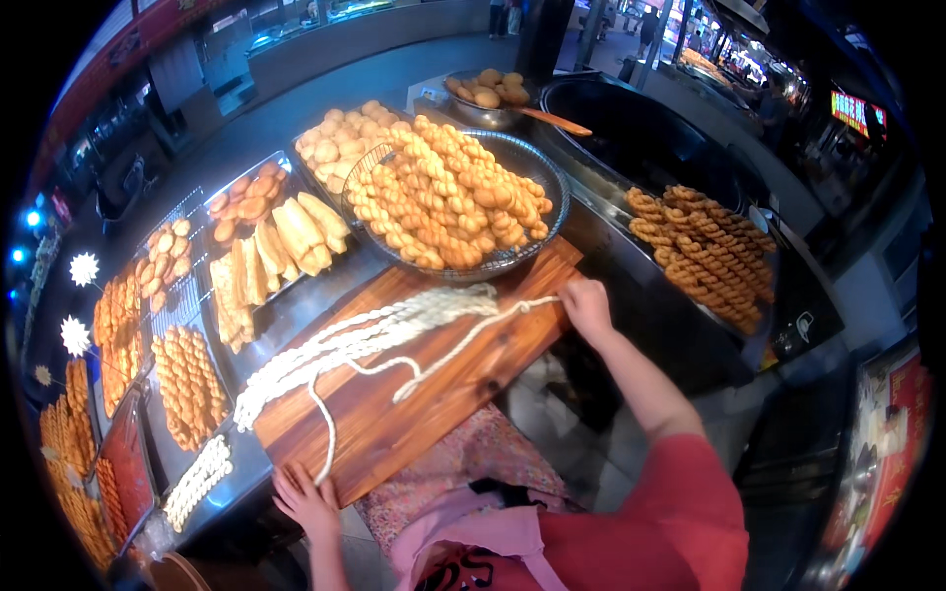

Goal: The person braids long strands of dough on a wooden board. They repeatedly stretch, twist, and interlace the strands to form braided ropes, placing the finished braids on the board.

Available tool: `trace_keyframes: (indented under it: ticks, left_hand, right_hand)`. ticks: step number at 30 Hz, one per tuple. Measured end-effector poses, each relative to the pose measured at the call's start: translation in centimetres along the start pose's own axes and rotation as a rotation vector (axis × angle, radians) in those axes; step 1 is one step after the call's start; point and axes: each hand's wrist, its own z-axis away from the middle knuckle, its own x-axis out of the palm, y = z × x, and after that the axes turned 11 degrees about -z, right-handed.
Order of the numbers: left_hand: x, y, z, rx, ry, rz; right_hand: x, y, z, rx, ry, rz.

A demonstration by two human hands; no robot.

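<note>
A reddish-brown wooden board [473, 364] lies aslant before me. Across its upper side run several pale twisted dough ropes [355, 340], side by side. A thin, loose dough strand [448, 357] winds over the bare wood below them. My right hand [588, 307] is closed at the board's right end, with one strand end at its fingers. Down at the near left corner, my left hand [307, 497] rests with fingers spread, and the strand's other stretch [328, 433] reaches to it. Whether both stretches are one piece I cannot tell.
Beyond the board stands a wire basket [557, 212] heaped with fried dough twists [448, 197]. Trays of fried pieces line the left; more twists [700, 251] lie at right beside a large dark wok [641, 138]. A wooden-handled tool [557, 121] rests across a metal bowl [485, 114].
</note>
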Motion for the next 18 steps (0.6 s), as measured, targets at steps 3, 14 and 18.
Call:
trace_keyframes:
  ticks: [3, 14, 18]
  left_hand:
    - [6.8, -2.3, -7.9, -0.22, 0.077, -0.043]
    - [2.0, -2.3, -3.9, 0.059, 0.356, 0.321]
    - [1.0, -6.9, -12.8, -0.436, 0.208, 0.649]
  right_hand:
    - [0.5, 0.9, -2.5, 0.095, 0.434, -0.082]
    - [3.1, 0.6, 1.9, -0.28, 0.266, -0.479]
    - [-1.0, 0.5, -3.9, -0.374, 0.613, -0.443]
